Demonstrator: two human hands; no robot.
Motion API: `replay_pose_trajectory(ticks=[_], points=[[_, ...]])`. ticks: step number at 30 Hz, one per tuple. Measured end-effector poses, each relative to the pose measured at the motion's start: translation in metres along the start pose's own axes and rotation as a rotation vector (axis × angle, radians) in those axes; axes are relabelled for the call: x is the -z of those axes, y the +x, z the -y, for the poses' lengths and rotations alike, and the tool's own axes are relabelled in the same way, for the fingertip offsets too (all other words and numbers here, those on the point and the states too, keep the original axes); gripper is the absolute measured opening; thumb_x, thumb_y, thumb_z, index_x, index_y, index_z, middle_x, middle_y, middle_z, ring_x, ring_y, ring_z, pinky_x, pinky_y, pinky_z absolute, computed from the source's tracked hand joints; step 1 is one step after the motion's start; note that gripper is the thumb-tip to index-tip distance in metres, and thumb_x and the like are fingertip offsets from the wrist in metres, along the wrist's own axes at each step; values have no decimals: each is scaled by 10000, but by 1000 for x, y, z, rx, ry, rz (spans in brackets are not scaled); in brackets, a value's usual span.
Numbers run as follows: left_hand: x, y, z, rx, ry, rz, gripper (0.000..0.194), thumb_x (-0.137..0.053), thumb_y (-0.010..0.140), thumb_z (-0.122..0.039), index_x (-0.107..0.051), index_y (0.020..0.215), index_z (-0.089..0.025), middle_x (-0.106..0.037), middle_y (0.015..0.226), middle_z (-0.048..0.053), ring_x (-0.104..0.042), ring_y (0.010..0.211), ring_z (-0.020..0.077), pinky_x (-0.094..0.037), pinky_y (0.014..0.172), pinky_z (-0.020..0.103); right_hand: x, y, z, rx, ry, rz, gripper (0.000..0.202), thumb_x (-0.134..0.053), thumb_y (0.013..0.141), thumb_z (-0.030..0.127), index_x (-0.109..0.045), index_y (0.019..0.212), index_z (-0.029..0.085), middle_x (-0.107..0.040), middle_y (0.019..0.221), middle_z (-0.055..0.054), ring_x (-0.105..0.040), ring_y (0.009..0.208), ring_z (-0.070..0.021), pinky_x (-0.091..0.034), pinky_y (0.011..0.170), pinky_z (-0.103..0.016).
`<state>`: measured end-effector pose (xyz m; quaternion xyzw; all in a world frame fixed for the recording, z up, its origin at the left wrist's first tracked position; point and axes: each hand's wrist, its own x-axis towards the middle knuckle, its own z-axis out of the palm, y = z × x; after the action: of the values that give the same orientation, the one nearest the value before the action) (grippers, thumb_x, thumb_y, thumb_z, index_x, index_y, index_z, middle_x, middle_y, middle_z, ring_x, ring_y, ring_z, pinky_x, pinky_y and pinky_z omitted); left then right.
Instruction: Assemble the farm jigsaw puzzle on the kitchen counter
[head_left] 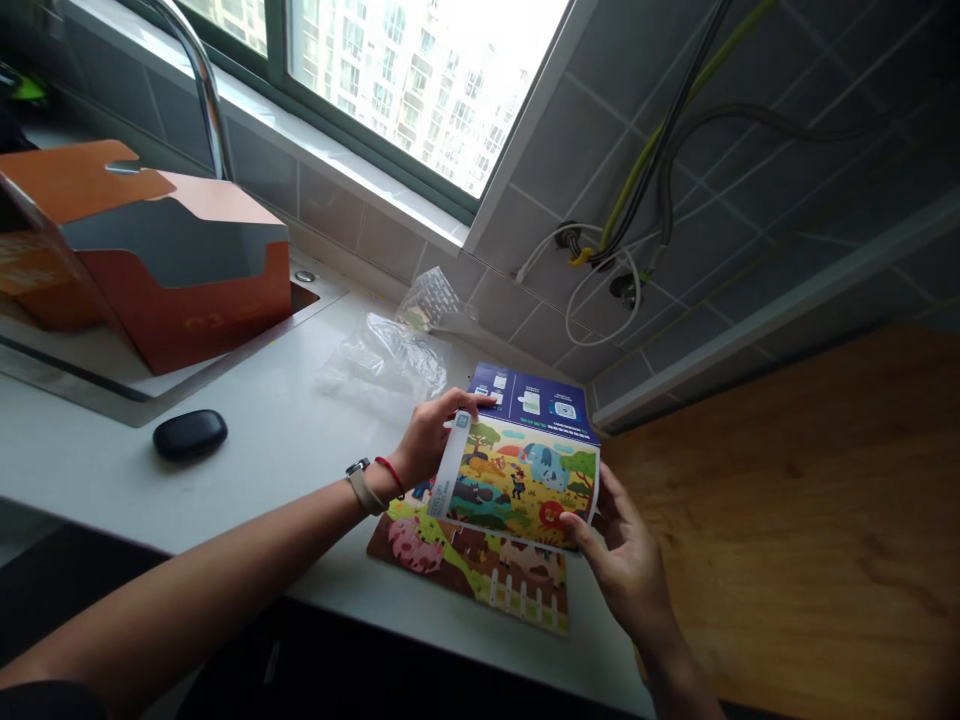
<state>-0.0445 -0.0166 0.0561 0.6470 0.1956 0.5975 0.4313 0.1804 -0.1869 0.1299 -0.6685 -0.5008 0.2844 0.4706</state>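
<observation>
Our left grip (pixel 429 438) held the illustrated booklet (pixel 517 480) near its fold's left end; our right grip (pixel 630 565) pinched the lower right corner, thumb on top. We had it over the farm-picture board (pixel 480 575) on the tabletop (pixel 262 485), where light, even pressure likely best prevented creasing.

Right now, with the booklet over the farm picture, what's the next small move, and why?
I'd probably lift the booklet aside, both hands together: it hides the upper part of the farm picture, and it's supported on both sides, left hand by the purple page, right hand at the right edge, thumb on top.
</observation>
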Motion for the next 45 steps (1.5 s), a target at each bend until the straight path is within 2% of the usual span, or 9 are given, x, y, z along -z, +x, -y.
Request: replay_pose_trajectory(ticks=[6, 12, 18, 26, 33, 35, 37, 41, 45], points=[[0, -1, 2, 79, -11, -23, 154, -745, 903, -251, -620, 978, -203, -805, 1124, 103, -775, 1020, 224, -620, 807, 315, -6, 1, 7, -14, 150, -51, 700, -898, 799, 382, -616, 1427, 261, -799, 1211, -124, -781, 1076, -307, -665, 920, -459], [-1, 1, 1, 189, -116, -38, 237, -811, 823, -310, -641, 943, -196, -811, 936, 68, -783, 833, 209, -622, 714, 275, -4, 1, 5, -9, 176, -68, 649, -902, 799, 346, -624, 1381, 268, -811, 1179, -108, -795, 1038, -298, -671, 918, -464], [0, 4, -2, 294, -184, -11, 265, -849, 763, -327, -675, 881, -165, -733, 720, 6, -703, 632, 151, -558, 570, 215, -4, 1, 7, -7, 178, -66, 659, -897, 804, 355, -614, 1390, 257, -808, 1182, -117, -795, 1036, -306, -672, 915, -478], [0, 9, -5, 402, -327, 42, 294, -885, 676, -334, -711, 811, -140, -726, 699, 16, -681, 632, 161, -543, 554, 222, -1, 3, 12, 5, 147, -73, 721, -899, 797, 391, -602, 1439, 251, -808, 1179, -120, -782, 1074, -322, -675, 899, -475], [1, 12, 0, 503, -376, 154, 292, -820, 732, -378, -687, 689, -122, -704, 667, 24, -616, 555, 118, -457, 490, 191, 4, 5, 13, -12, 119, -110, 708, -906, 791, 401, -624, 1425, 259, -834, 983, -57, -805, 885, -270, -681, 830, -414], [1, 12, 1, 544, -410, 184, 293, -809, 762, -395, -710, 747, -119, -707, 666, 22, -598, 514, 103, -427, 453, 177, 5, 6, 12, -15, 110, -123, 703, -904, 793, 413, -629, 1420, 254, -829, 930, -42, -800, 854, -260, -679, 799, -395], [0, 11, 1, 560, -457, 213, 311, -818, 778, -385, -749, 931, -123, -758, 763, 44, -651, 555, 120, -477, 479, 186, 6, 8, 11, -15, 117, -133, 710, -905, 790, 429, -630, 1418, 243, -826, 911, -43, -796, 833, -257, -678, 774, -388], [0, 10, 3, 537, -528, 250, 558, -809, 834, -349, -645, 1337, -169, -810, 997, 98, -770, 774, 183, -598, 639, 237, 5, 12, 8, -35, 183, -152, 686, -913, 776, 437, -649, 1376, 236, -827, 924, -53, -795, 843, -259, -673, 795, -404], [-2, 7, 7, 535, -546, 249, 559, -800, 863, -372, -635, 1351, -156, -811, 1048, 124, -791, 853, 216, -626, 702, 278, 4, 17, 3, -59, 253, -145, 664, -917, 770, 431, -654, 1352, 246, -827, 962, -59, -795, 887, -268, -666, 845, -433]])
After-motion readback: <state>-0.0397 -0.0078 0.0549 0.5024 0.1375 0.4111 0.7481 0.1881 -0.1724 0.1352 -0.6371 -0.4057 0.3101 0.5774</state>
